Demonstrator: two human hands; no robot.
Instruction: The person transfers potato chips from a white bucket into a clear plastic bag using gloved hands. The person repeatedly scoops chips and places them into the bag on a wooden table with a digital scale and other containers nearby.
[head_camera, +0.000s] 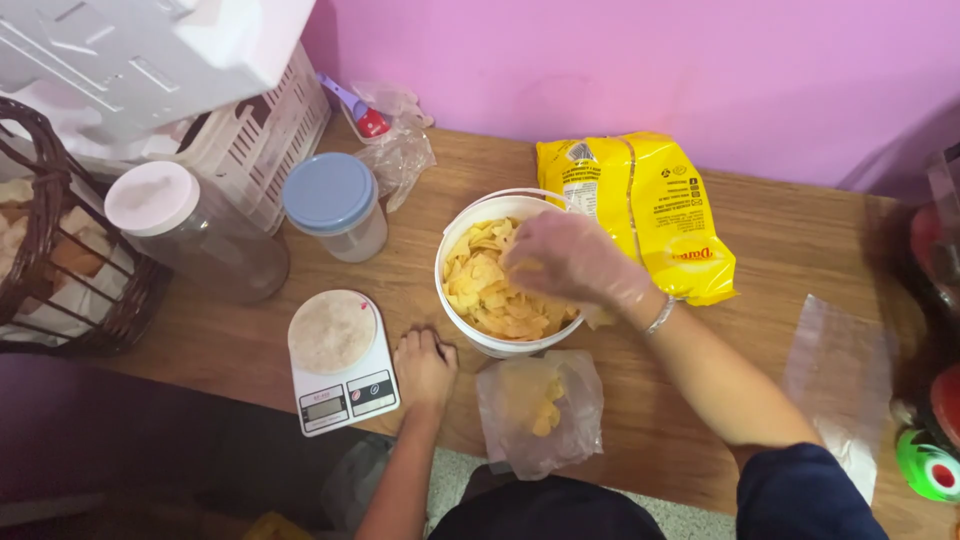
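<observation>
- Yellow crisps (490, 290) fill a white round tub (452, 262) that stands near the middle of the wooden table (780, 220), seen from the head camera looking down.
- Right hand (570, 262), in a thin clear glove, reaches into the tub from the right; its fingers (520, 250) curl down over the crisps, but whether they have closed on any I cannot tell.
- Left hand (423, 365) is bare and rests on the table edge just left of the tub, fingers folded into a loose fist, holding nothing.
- Just in front of the tub lies a small clear bag (540, 410) with a few crisps already in it.
- Beside the left hand sits a white kitchen scale (342, 365) with a round pan.
- Behind the tub lies a large yellow crisp packet (640, 210); to the left stand a blue-lidded jar (335, 205) and a taller white-lidded jar (190, 235), with a dark wicker basket (45, 200) at the edge.
- Judging by their look, the crisps are light, dry and brittle; they would best be scooped loosely from beneath, not pinched, or they will snap.
</observation>
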